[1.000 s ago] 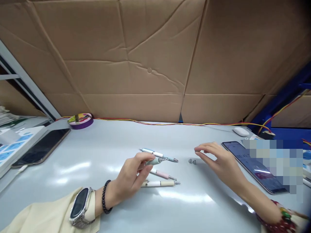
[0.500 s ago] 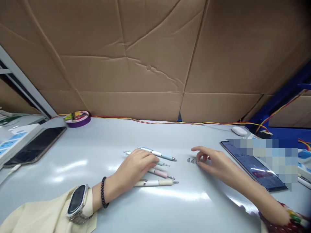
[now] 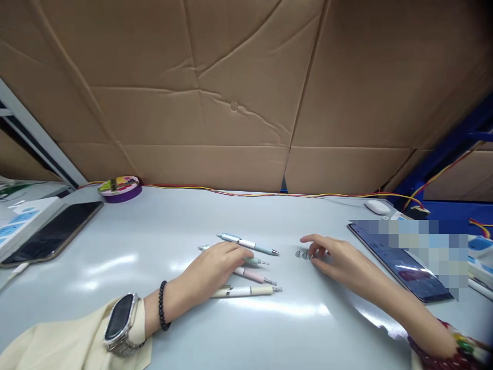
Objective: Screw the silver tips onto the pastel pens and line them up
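My left hand (image 3: 223, 264) lies over a pale green pen (image 3: 257, 261), its fingers bent around the barrel; the thumb and the pen's middle are hidden. Above it is a white-and-blue pen (image 3: 248, 243). A pink pen (image 3: 256, 276) and a cream-and-white pen (image 3: 246, 291) lie on the near side, partly under the hand. The green, pink and cream pens show bare metal ends at the right. My right hand (image 3: 327, 252) pinches a small grey cone-shaped pen tip (image 3: 311, 256) low at the tabletop, index finger raised. Similar pen tips (image 3: 301, 254) stand just left of it.
A dark phone (image 3: 400, 264) lies right of my right hand, and another phone (image 3: 54, 231) at the far left. A purple tape roll (image 3: 121, 190) and a white mouse-shaped object (image 3: 377, 207) sit toward the back. Red and yellow wires (image 3: 231, 193) run along the cardboard wall (image 3: 215, 123).
My left hand has shifted very slightly over the pens. The right hand stays nearly in place by the pen tips. The whole view has drifted a little.
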`<action>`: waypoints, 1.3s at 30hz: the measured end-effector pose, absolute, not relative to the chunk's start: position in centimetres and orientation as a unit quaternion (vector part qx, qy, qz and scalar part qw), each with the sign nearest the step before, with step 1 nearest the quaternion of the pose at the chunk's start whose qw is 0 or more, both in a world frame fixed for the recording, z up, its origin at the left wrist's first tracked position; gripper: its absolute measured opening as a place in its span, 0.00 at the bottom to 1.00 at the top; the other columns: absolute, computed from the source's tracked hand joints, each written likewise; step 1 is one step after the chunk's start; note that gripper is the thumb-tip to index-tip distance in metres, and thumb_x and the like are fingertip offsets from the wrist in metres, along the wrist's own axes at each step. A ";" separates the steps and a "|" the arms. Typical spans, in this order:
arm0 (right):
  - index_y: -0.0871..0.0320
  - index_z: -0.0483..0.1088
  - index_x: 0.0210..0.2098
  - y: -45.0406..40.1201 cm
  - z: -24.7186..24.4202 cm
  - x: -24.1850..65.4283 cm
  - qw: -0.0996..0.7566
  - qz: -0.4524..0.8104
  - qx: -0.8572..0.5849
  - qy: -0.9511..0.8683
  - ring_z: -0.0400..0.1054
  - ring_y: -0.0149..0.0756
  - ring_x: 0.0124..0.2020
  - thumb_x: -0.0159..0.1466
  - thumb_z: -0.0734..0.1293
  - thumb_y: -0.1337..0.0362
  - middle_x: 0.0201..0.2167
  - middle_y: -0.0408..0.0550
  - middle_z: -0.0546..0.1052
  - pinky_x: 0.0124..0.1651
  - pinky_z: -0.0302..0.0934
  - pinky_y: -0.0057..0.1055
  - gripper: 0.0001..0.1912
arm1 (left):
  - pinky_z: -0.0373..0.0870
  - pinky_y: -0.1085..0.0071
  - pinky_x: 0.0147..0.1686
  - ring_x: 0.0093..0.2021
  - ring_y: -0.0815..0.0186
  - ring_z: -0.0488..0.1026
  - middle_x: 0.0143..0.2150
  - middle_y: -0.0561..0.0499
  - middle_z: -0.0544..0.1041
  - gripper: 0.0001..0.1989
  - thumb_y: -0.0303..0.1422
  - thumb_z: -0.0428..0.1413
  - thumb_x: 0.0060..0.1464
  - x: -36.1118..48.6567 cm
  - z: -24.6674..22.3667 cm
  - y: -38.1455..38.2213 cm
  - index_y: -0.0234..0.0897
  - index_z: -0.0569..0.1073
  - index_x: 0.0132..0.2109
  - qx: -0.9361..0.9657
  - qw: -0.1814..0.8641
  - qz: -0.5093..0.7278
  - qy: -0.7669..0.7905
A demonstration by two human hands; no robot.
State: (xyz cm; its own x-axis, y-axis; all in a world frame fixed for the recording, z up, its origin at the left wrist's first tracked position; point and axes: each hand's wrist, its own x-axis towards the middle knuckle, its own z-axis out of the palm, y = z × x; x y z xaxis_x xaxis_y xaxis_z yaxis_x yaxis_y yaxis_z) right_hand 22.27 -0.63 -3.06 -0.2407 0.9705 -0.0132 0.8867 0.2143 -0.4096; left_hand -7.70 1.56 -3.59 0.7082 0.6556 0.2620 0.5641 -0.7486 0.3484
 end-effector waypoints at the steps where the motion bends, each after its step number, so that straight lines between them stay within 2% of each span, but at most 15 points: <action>1: 0.50 0.65 0.49 -0.6 -3.1 22.3 0.125 0.169 -0.602 -0.770 0.71 0.41 0.37 0.59 0.59 0.67 0.35 0.45 0.77 0.39 0.64 0.37 0.19 | 0.71 0.70 0.39 0.43 0.63 0.74 0.43 0.50 0.76 0.13 0.24 0.44 0.62 -7.7 -3.6 1.6 0.39 0.71 0.46 0.915 0.124 0.186 0.334; 9: 0.50 0.66 0.49 -0.6 -3.2 22.4 0.128 0.169 -0.588 -0.780 0.71 0.40 0.39 0.59 0.60 0.67 0.36 0.44 0.76 0.41 0.64 0.37 0.18 | 0.71 0.70 0.41 0.44 0.63 0.73 0.45 0.50 0.76 0.11 0.29 0.44 0.64 -7.8 -3.3 1.2 0.39 0.70 0.46 0.912 0.132 0.194 0.335; 15: 0.51 0.66 0.50 -0.6 -2.6 23.0 0.148 0.146 -0.562 -0.801 0.68 0.42 0.47 0.59 0.62 0.66 0.47 0.48 0.74 0.48 0.63 0.39 0.19 | 0.68 0.69 0.41 0.43 0.63 0.72 0.43 0.50 0.75 0.10 0.28 0.44 0.64 -7.7 -3.6 1.2 0.39 0.70 0.46 0.917 0.123 0.207 0.318; 20: 0.52 0.66 0.49 -0.6 -2.5 22.2 0.167 0.111 -0.544 -0.815 0.66 0.43 0.51 0.62 0.60 0.65 0.48 0.50 0.73 0.51 0.61 0.41 0.16 | 0.66 0.68 0.40 0.41 0.63 0.70 0.40 0.50 0.75 0.11 0.26 0.44 0.63 -7.7 -3.6 1.1 0.38 0.70 0.44 0.922 0.113 0.211 0.303; 22: 0.53 0.66 0.49 -0.7 -2.7 21.7 0.161 0.110 -0.557 -0.807 0.67 0.43 0.49 0.63 0.59 0.66 0.47 0.50 0.74 0.50 0.61 0.41 0.15 | 0.66 0.67 0.40 0.39 0.63 0.70 0.39 0.50 0.75 0.11 0.26 0.43 0.63 -7.6 -3.5 1.1 0.38 0.70 0.43 0.926 0.108 0.206 0.297; 28: 0.53 0.65 0.49 -0.6 -3.3 21.8 0.136 0.117 -0.611 -0.771 0.72 0.41 0.37 0.62 0.55 0.68 0.38 0.48 0.76 0.41 0.65 0.39 0.18 | 0.65 0.67 0.39 0.37 0.64 0.70 0.37 0.50 0.74 0.12 0.25 0.43 0.63 -7.6 -3.4 0.9 0.37 0.70 0.42 0.931 0.098 0.200 0.288; 39: 0.51 0.66 0.47 -0.4 -3.4 22.3 0.124 0.137 -0.618 -0.764 0.72 0.40 0.35 0.62 0.55 0.67 0.34 0.46 0.76 0.39 0.64 0.37 0.16 | 0.64 0.68 0.39 0.37 0.64 0.69 0.37 0.50 0.74 0.11 0.25 0.44 0.62 -7.6 -3.5 0.9 0.38 0.70 0.42 0.933 0.089 0.207 0.281</action>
